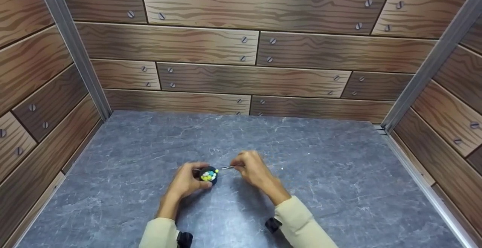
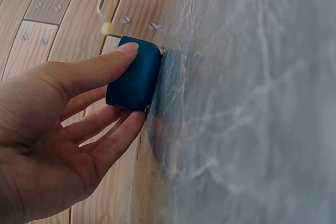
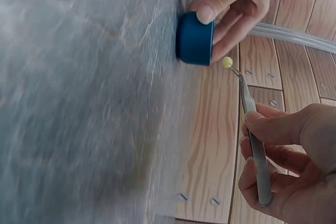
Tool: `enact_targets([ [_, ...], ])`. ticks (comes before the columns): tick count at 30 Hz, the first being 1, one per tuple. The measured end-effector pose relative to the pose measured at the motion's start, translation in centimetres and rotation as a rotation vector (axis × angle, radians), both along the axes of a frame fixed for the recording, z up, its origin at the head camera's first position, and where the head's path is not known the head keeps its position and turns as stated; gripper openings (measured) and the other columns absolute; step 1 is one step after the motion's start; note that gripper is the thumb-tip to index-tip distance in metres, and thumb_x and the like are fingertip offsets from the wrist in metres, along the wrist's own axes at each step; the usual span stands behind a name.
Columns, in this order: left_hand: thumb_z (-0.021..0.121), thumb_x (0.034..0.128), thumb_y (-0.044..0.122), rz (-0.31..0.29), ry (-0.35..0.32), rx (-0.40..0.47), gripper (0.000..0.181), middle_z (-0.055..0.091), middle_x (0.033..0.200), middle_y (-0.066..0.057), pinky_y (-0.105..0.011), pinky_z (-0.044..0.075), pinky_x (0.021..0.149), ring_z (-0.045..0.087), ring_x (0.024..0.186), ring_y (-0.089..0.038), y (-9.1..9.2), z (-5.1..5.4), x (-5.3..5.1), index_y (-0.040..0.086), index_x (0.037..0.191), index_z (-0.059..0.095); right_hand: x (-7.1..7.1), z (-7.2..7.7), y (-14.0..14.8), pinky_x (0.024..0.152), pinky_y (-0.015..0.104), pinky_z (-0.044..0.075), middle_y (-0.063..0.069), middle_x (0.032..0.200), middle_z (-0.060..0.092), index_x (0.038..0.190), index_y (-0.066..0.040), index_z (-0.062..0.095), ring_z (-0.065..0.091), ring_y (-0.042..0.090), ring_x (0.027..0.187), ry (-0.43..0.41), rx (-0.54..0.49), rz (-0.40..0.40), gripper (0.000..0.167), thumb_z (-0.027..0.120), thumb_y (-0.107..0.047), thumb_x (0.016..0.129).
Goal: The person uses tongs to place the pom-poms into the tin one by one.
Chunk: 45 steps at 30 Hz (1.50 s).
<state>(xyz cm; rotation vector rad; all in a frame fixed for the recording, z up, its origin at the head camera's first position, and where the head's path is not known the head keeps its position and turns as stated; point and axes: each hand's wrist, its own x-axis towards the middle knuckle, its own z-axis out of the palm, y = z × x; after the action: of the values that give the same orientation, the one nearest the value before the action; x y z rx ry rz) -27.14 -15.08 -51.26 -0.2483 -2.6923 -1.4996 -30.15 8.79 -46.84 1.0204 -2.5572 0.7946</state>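
My left hand point(image 1: 183, 183) grips a small round blue cup point(image 2: 135, 77), which stands on the table, thumb on one side and fingers on the other. Inside the cup lie several yellow, white and teal beads point(image 1: 206, 176), visible only in the head view. To the right, my right hand point(image 1: 257, 170) holds a pair of metal tweezers point(image 3: 254, 145) with bent tips. A yellow bead point(image 3: 227, 62) sits at those tips, just above the cup's rim and near its right side. In the left wrist view, the tweezers are partly cut off at the top.
A grey marbled tabletop point(image 1: 150, 138) lies under both hands. Two tiny white specks point(image 1: 282, 168) show to the right of the right hand. Wood-patterned panels point(image 1: 256, 48) enclose the back and sides, with metal posts point(image 1: 75, 48) at the corners.
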Motion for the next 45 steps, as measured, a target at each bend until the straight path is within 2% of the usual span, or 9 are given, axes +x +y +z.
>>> enact_targets([
  [6,0.093,0.0695,0.004,-0.004,0.020,-0.001,0.058,0.076,0.117,-0.018,-0.051,0.055,0.099,0.073,0.108,-0.032,-0.1,-0.1,-0.1,0.000,0.123,0.073,-0.4,-0.2,-1.6,0.077,0.037,0.060,0.010,0.087,0.077,0.090,-0.004,0.083,0.074,0.026,0.083,-0.035,0.015,0.001,0.013,0.075,0.004,0.084],
  [10,0.092,0.0708,0.003,-0.014,0.009,0.018,0.057,0.076,0.116,-0.019,-0.049,0.057,0.095,0.074,0.104,-0.031,-0.1,0.0,-0.1,-0.002,0.124,0.072,-0.7,-0.5,-2.2,0.079,0.038,0.060,0.010,0.089,0.078,0.090,-0.004,0.083,0.074,0.026,0.085,-0.043,0.022,0.006,0.013,0.074,0.005,0.084],
  [16,0.092,0.0709,0.003,-0.012,0.010,0.011,0.057,0.076,0.116,-0.019,-0.047,0.058,0.094,0.075,0.103,-0.030,0.0,0.1,0.1,-0.003,0.124,0.072,-1.0,-1.1,-2.6,0.077,0.036,0.060,0.009,0.087,0.078,0.089,-0.005,0.083,0.074,0.025,0.084,-0.025,0.053,-0.006,0.013,0.075,0.005,0.084],
  [22,0.092,0.0708,0.003,-0.010,0.013,0.008,0.056,0.076,0.117,-0.019,-0.050,0.056,0.097,0.074,0.105,-0.031,0.1,0.0,0.0,-0.001,0.123,0.073,-1.0,-1.5,-2.7,0.076,0.035,0.060,0.009,0.086,0.078,0.088,-0.005,0.083,0.074,0.025,0.082,-0.004,0.033,-0.005,0.010,0.078,0.002,0.084],
  [30,0.093,0.0706,0.004,-0.013,0.029,0.000,0.056,0.076,0.116,-0.019,-0.051,0.056,0.096,0.074,0.104,-0.032,0.0,0.0,0.2,-0.001,0.123,0.073,-0.8,-1.5,-2.7,0.076,0.033,0.060,0.009,0.086,0.077,0.087,-0.004,0.082,0.074,0.024,0.082,-0.014,0.029,0.021,0.012,0.077,0.006,0.082],
  [39,0.092,0.0709,0.002,-0.027,0.019,0.009,0.057,0.076,0.116,-0.022,-0.051,0.056,0.097,0.074,0.105,-0.034,0.0,-0.1,0.2,-0.003,0.124,0.072,-0.6,-1.6,-2.9,0.075,0.033,0.060,0.009,0.085,0.078,0.087,-0.004,0.082,0.074,0.024,0.081,-0.041,0.048,0.007,0.014,0.076,0.007,0.082],
  [45,0.092,0.0714,0.003,-0.007,0.008,0.000,0.057,0.076,0.116,-0.020,-0.050,0.057,0.096,0.074,0.104,-0.032,0.0,0.0,0.0,-0.001,0.125,0.072,-0.5,-0.7,-2.1,0.079,0.037,0.061,0.010,0.090,0.078,0.089,-0.003,0.082,0.075,0.025,0.086,-0.034,0.031,0.015,0.015,0.073,0.008,0.083],
])
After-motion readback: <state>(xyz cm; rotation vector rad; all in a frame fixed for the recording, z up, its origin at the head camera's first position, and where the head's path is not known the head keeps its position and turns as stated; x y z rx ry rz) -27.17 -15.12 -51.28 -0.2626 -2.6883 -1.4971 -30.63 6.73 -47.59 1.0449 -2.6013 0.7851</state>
